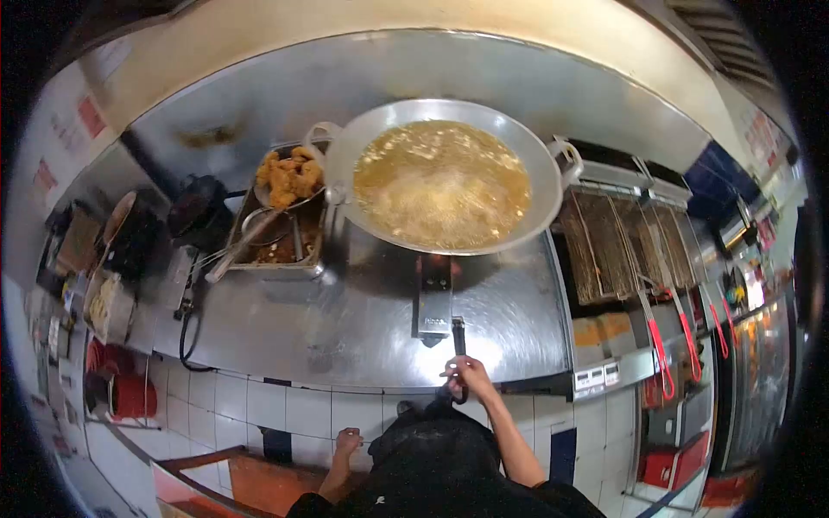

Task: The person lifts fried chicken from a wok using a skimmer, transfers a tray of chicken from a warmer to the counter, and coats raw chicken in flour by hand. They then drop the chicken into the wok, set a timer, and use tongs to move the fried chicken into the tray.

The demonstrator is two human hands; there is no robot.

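A large metal wok [560, 186] full of bubbling yellow oil stands on a burner [434, 298] on the steel counter. From the burner's front a black hose [458, 335] runs down over the counter edge. My right hand [469, 376] is at that hose, fingers closed around it by the edge. Lower and to the left, my left hand [348, 443] hangs below the counter with its fingers curled and nothing visible in them. Left of the wok, golden fried pieces [292, 177] sit in a strainer over a metal pan [285, 268].
A long-handled strainer's handle [226, 262] sticks out over the counter [363, 337]. On the right, a fryer holds wire baskets [604, 246] with red handles [662, 363]. A black cable [186, 341] hangs over the left edge. Red containers [134, 395] stand low on the left.
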